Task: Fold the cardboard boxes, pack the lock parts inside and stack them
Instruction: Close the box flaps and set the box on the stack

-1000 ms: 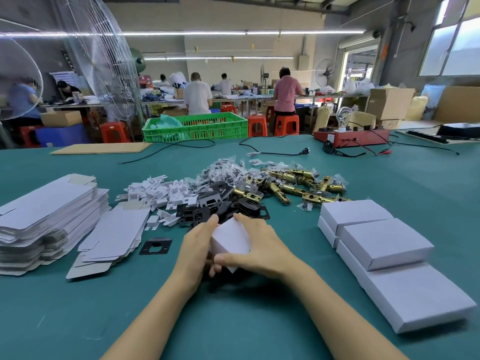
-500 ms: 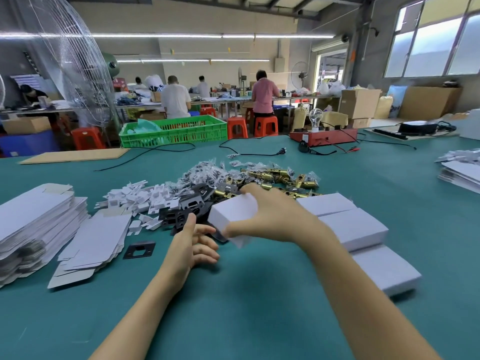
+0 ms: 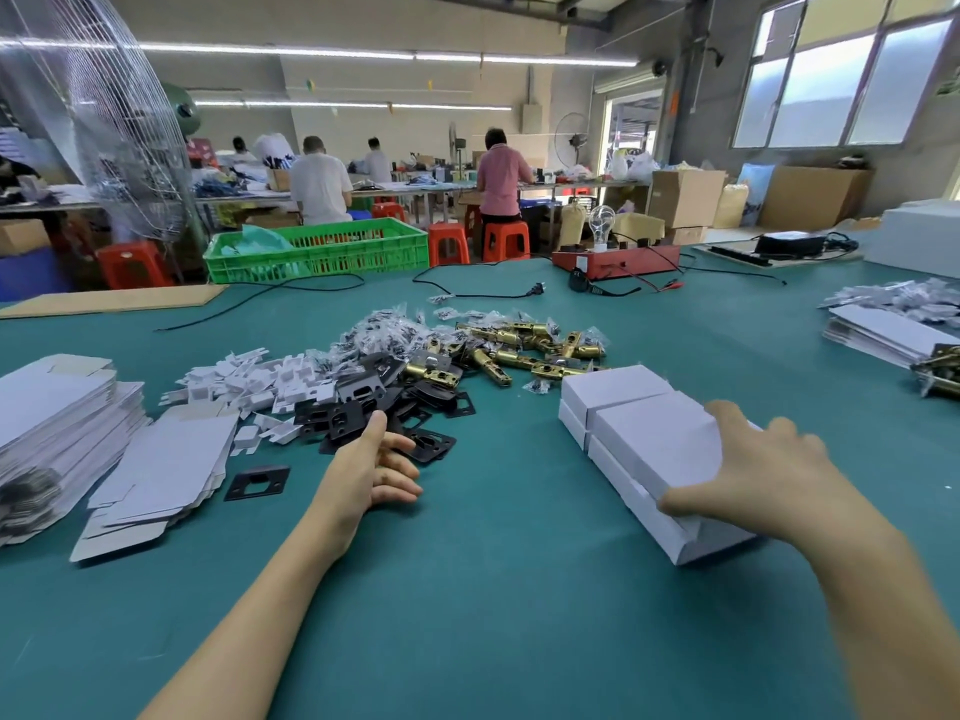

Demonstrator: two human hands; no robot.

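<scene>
My right hand (image 3: 753,475) grips a folded white box (image 3: 654,439) from above, thumb at its near end, on top of a row of closed white boxes (image 3: 613,387) at the right. My left hand (image 3: 374,470) rests on the green table (image 3: 493,589) with fingers loosely curled and holds nothing, just short of a heap of black strike plates (image 3: 374,402). One black plate (image 3: 257,481) lies apart to its left. Brass latches (image 3: 519,345), bagged screws (image 3: 384,330) and white card inserts (image 3: 249,381) lie piled behind. Flat unfolded boxes (image 3: 57,407) are stacked at the left.
A second pile of flat blanks (image 3: 161,459) lies by the left stack. More blanks and parts (image 3: 883,335) sit at the right edge. A green crate (image 3: 322,249), a red tester with a bulb (image 3: 613,257) and cables (image 3: 467,293) line the table's far side. People work beyond.
My right hand has carried the folded box from the middle of the table to the right and down onto the row of boxes. My left hand let go and stays by the plates.
</scene>
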